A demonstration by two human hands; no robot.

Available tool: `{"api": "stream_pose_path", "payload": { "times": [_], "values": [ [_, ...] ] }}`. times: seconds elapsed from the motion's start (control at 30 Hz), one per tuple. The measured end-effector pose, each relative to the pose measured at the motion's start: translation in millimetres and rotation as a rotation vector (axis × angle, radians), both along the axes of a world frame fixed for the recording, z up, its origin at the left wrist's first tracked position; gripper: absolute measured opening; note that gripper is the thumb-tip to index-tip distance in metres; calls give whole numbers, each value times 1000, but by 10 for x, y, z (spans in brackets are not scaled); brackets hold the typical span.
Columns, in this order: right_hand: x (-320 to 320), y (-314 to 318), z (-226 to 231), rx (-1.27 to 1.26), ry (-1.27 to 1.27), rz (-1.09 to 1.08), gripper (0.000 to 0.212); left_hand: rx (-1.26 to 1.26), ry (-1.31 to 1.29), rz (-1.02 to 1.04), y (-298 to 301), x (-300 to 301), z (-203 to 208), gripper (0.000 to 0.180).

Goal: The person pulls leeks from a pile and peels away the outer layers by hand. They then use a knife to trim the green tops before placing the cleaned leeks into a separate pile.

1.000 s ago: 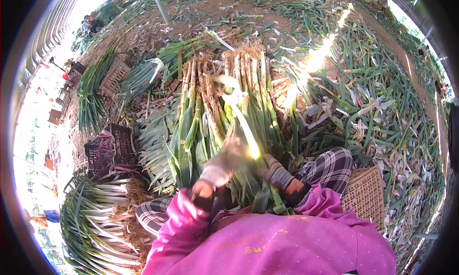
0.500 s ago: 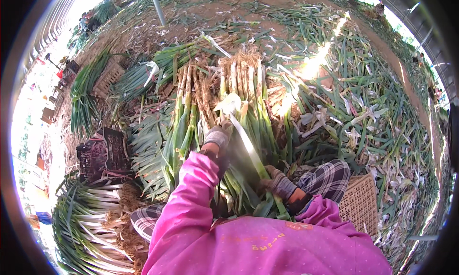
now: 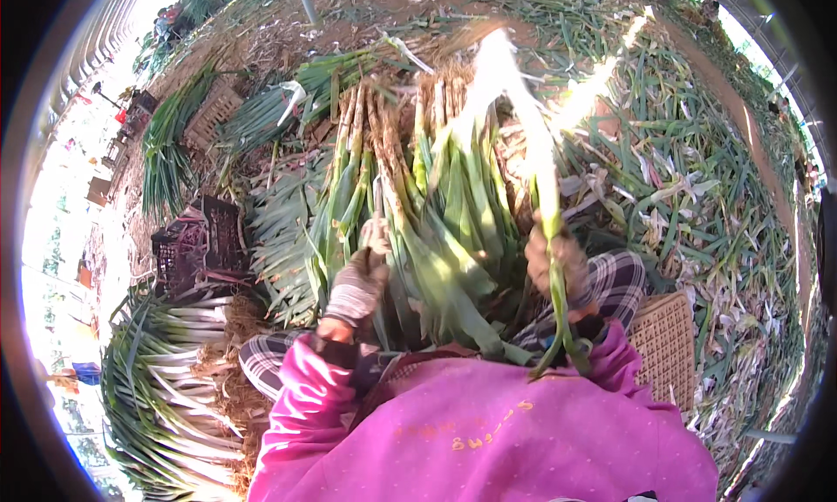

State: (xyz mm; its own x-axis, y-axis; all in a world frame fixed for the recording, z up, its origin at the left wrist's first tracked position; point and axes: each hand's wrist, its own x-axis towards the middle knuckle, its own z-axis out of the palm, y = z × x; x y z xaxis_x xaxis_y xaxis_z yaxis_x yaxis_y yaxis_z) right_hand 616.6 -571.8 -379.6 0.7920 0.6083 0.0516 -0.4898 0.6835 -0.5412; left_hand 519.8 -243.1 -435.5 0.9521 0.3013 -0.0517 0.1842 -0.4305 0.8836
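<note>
My right hand, in a worn work glove, is closed around the green part of a long green onion. Its white root end points up and away, blurred and bright in the sun, while the leaf tips hang toward my lap. My left hand, gloved too, is pinched over the left side of a pile of green onions in front of me. A thin sliver sticks up by its fingertips; what it is I cannot tell. Brown roots top the far end of the pile.
Peeled green onions with white stems are stacked at my left. Beyond them stands a dark plastic crate. A tan woven crate is by my right knee. Cut leaves and peelings cover the ground at right.
My right hand has lifted the green onion up and to the right, away from the pile. My left hand has let go of its white part and drawn back nearer to me.
</note>
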Motion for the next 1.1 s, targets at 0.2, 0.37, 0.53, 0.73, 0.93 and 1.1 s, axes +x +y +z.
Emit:
{"api": "stream_pose_path", "payload": {
  "times": [0.2,0.37,0.53,0.73,0.93,1.1],
  "values": [
    [-80,431,314,-561,151,-48,28,219,272,-286,-13,-921,211,40],
    [-277,1042,-582,-277,189,221,20,338,405,-338,-378,-972,586,40],
    [-259,1319,-1068,-1232,-152,106,24,422,455,-351,-373,-1003,432,39],
    [-54,1413,-1723,-1584,-396,105,27,431,565,-354,-311,-627,388,46],
    [-7,1385,-2447,-1797,-719,126,37,329,542,-256,-82,102,454,44],
    [-90,1683,-1881,-1876,-601,186,42,514,567,-235,339,681,-23,44]
  ]
}}
